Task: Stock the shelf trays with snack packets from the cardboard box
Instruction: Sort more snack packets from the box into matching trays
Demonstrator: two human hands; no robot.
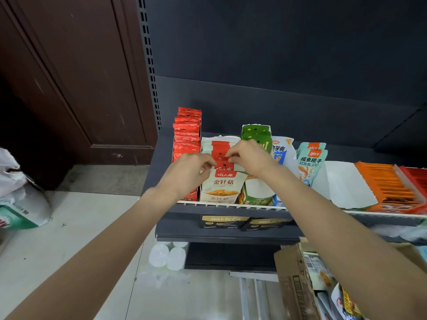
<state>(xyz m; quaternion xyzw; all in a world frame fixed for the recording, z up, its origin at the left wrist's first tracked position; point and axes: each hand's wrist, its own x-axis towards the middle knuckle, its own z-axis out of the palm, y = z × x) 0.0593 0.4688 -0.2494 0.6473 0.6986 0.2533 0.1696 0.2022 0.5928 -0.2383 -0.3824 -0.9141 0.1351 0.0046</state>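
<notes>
- While both hands meet over the white shelf tray, the left hand and right hand each have fingers curled, pinching the red top edges of the cream enoki-mushroom snack packets standing in it.
- To do this step well, I would square the packets' tops together and press the row back upright, keeping the front packet's label facing out.
- Care is needed not to crowd the red sachets on one side or the green sachets on the other.
- More stock waits in the brown cardboard box, low at the right beneath the right forearm.
- All trays sit on a dark metal shelf with a white front rail, against a dark back panel.
- Pale floor tiles and a brown wooden door lie to the left.
</notes>
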